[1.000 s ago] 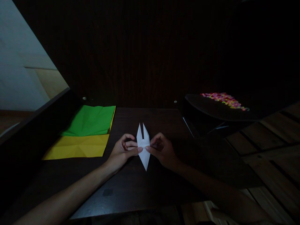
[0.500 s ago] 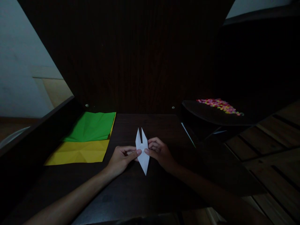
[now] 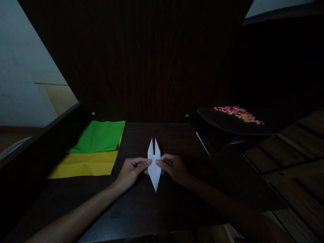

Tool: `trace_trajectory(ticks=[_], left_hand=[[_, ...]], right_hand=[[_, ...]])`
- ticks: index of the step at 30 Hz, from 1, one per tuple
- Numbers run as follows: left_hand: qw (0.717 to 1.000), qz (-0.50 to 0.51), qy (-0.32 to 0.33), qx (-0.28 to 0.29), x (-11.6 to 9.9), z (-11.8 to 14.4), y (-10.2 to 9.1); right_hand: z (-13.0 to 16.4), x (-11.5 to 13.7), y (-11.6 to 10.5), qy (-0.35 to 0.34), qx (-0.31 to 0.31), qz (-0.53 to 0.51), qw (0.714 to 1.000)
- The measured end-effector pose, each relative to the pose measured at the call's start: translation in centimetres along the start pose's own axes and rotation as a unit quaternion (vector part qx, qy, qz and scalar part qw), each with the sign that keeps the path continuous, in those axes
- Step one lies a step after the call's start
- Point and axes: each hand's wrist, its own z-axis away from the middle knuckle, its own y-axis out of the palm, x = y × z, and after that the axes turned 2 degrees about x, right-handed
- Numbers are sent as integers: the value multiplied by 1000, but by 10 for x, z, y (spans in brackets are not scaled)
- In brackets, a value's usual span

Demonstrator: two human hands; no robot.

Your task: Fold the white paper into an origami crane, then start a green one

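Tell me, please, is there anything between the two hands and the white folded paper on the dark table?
Nothing visible. The left hand and the right hand both already touch the white folded paper, pinching its middle from either side.

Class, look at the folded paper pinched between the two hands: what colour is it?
White. The folded paper shows best in the head view, bright against the dark table.

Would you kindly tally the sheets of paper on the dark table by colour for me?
White folded paper, pinched between left hand and right hand: 1
Green sheet: 1
Yellow sheet, partly under the green one: 1
Total: 3
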Motion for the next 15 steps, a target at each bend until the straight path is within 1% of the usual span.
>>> trace_trajectory(ticks=[6,12,15], left_hand=[[1000,-25,-10,5,0,2,1],[999,-49,18,-5,0,4,3],[999,-43,27,-4,0,5,3]], right_hand=[[5,1,2,-14,-24,1,1000],[8,-1,3,-28,-29,18,999],[8,-1,3,-26,-28,17,999]])
